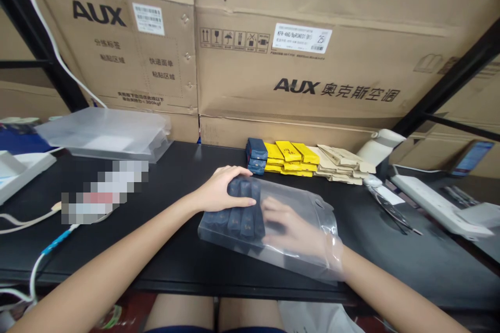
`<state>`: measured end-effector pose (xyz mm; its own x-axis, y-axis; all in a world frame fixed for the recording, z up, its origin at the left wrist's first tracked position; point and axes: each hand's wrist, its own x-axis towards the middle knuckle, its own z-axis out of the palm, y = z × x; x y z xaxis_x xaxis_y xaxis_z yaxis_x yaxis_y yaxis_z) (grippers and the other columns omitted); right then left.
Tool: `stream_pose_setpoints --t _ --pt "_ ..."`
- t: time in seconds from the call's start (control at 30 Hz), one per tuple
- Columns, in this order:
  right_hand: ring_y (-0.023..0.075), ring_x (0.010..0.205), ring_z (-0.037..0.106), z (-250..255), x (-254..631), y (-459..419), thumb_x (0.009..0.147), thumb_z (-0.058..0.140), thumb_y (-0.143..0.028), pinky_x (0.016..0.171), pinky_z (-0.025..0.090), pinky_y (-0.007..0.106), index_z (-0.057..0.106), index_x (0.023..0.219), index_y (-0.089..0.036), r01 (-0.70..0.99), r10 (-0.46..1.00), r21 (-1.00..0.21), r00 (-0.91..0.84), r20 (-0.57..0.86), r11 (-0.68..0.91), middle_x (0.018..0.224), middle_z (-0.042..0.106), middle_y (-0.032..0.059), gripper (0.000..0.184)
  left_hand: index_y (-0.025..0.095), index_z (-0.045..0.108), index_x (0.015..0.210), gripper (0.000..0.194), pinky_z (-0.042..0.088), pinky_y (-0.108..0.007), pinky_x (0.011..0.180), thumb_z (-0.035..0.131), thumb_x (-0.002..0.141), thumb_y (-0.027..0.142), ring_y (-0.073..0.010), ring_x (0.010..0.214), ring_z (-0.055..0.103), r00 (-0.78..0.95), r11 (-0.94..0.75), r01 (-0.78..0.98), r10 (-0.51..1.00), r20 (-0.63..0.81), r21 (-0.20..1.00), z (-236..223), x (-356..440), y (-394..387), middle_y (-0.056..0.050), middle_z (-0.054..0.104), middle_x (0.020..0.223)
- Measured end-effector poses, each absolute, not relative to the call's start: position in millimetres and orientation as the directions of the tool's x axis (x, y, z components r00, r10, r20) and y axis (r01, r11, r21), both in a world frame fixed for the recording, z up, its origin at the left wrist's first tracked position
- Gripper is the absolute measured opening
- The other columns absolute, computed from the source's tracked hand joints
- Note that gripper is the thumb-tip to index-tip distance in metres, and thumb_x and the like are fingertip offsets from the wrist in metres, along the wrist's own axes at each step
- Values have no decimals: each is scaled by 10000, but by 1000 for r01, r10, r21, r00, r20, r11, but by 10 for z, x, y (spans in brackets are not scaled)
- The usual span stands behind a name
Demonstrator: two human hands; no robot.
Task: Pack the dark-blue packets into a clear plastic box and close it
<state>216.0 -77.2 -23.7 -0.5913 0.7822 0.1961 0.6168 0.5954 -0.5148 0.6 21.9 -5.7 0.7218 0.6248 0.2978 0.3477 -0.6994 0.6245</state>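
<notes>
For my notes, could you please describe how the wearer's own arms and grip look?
Both forearms are bare, with no sleeves in view. The left grip has no glove, ring or watch showing. The right grip, blurred behind the clear bag, has no glove either; glare obscures its wrist.

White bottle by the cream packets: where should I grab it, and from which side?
I'd wrap a hand around the upper body of the white bottle, just below the lid, reaching from above and slightly right. That part looks rounded and exposed, while the cream packets crowd its left and hide its lower part.
</notes>
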Motion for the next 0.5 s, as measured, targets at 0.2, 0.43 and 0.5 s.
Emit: stream_pose_setpoints --t 0.2,0.43,0.5 --pt "225 1027 518 -230 2166 -781 892 572 -409 935 435 396 655 1079 -208 619 780 -512 -599 182 596 1067 583 79 287 257 547 1187 565 362 -421 1011 692 713 528 -263 1127 490 722 -700 348 625 298 624 -57 5 217 -50 594 1187" --pt "238 1087 509 -218 2159 -802 901 557 -398 974 416 401 626 1159 -214 628 783 -511 -600 164 587 1136 572 87 323 263 549 1187 571 362 -429 1011 695 706 534 -270 1135 488 721 -700 343 624 303 627 -67 3 226 -52 592 1190" --pt "236 1077 513 -212 2153 -804 898 564 -392 965 423 397 625 1158 -215 624 784 -516 -598 167 586 1134 572 85 320 262 549 1188 571 361 -426 1012 693 708 534 -268 1136 485 720 -697 344 625 300 629 -66 4 224 -50 591 1191"
